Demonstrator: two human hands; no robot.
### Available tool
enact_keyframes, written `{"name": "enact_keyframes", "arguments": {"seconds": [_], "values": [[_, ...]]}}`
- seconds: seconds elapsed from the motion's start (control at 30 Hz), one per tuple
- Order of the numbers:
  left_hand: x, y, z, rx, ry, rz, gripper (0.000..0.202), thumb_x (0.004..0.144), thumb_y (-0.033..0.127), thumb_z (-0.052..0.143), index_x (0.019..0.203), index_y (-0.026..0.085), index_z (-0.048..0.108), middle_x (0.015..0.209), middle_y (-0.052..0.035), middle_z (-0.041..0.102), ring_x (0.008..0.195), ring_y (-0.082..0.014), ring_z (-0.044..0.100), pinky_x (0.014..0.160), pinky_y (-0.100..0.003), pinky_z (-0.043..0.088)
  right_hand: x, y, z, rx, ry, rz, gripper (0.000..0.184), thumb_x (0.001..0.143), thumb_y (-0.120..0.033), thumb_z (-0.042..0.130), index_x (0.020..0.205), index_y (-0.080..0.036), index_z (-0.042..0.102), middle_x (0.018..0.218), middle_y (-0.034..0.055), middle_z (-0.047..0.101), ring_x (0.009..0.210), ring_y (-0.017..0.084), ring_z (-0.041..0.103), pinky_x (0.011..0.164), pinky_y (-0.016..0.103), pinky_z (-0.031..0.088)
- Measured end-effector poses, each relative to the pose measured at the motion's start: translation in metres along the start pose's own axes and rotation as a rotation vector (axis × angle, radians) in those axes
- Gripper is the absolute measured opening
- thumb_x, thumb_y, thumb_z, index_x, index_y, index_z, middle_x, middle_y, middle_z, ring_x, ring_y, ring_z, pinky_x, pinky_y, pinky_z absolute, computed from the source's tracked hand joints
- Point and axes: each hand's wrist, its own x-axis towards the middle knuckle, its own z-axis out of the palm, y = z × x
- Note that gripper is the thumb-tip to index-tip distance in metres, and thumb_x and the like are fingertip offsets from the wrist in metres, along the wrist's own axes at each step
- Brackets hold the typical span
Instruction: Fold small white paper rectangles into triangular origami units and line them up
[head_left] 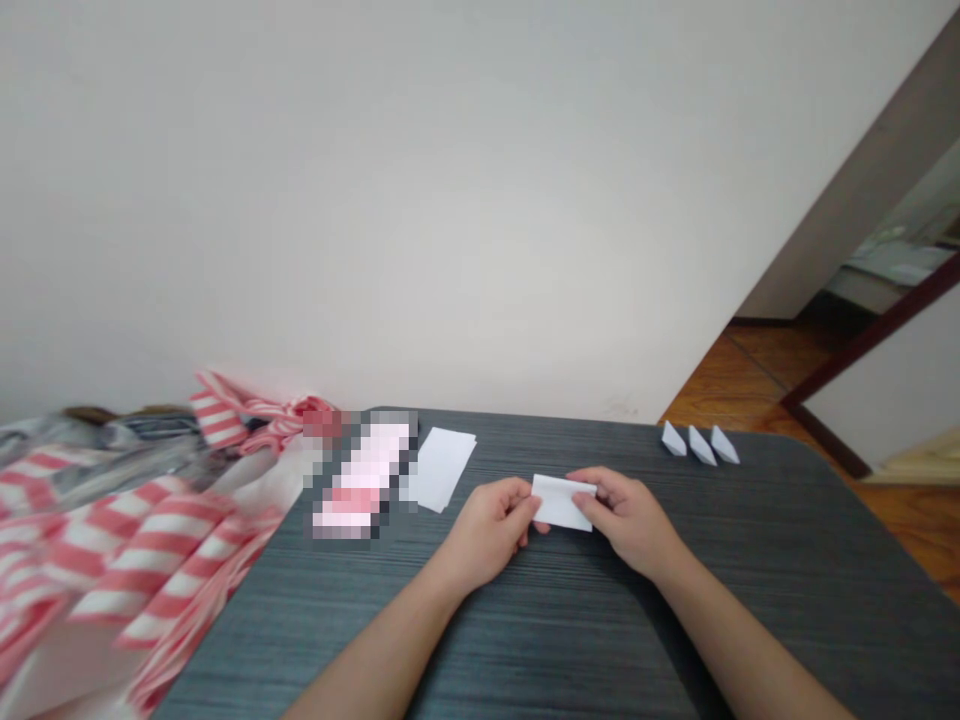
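A red-and-white striped cloth is heaped over the left edge of the table. Near the far edge lies a blurred pink thing, with a white sheet just beside it on the right. Around the table's middle, our left hand pinches the left end of a small folded paper. Our right hand has its fingers closed on the paper's right end. Toward the far right corner, three small folded pieces stand in a row, well apart from our hands.

white paper, dark grey table, red-striped cloth
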Motion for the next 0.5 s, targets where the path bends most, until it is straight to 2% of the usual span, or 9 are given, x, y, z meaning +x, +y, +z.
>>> {"name": "enact_keyframes", "arguments": {"seconds": [0.13, 0.27, 0.5], "values": [[-0.001, 0.005, 0.001, 0.021, -0.005, 0.011, 0.030, 0.089, 0.038, 0.052, 0.074, 0.016, 0.066, 0.057, 0.0012, 0.060, 0.048, -0.0109, 0.048, 0.050, -0.020, 0.036, -0.001, -0.004, 0.001, 0.060, -0.015, -0.009, 0.029, 0.086, -0.032, 0.061, 0.109, -0.017, 0.068, 0.074, 0.0029, 0.068, 0.060, 0.016, 0.058, 0.054, 0.025, 0.044], [-0.003, 0.009, 0.001, 0.113, -0.031, 0.080, 0.030, 0.090, 0.035, 0.052, 0.074, 0.016, 0.069, 0.065, -0.0009, 0.065, 0.054, -0.0119, 0.050, 0.052, -0.021, 0.034, 0.000, -0.013, 0.002, 0.060, -0.019, -0.068, 0.024, 0.085, -0.030, 0.063, 0.105, -0.017, 0.070, 0.089, 0.0070, 0.072, 0.078, 0.019, 0.066, 0.070, 0.029, 0.051], [-0.004, 0.009, 0.001, 0.216, -0.088, 0.166, 0.031, 0.091, 0.032, 0.050, 0.073, 0.016, 0.069, 0.069, -0.0023, 0.067, 0.061, -0.0142, 0.054, 0.057, -0.023, 0.034, 0.004, -0.027, 0.001, -0.062, -0.085, -0.190, 0.015, 0.088, -0.025, 0.060, 0.088, -0.019, 0.073, 0.083, 0.0055, 0.071, 0.077, 0.018, 0.064, 0.070, 0.028, 0.048]]}}
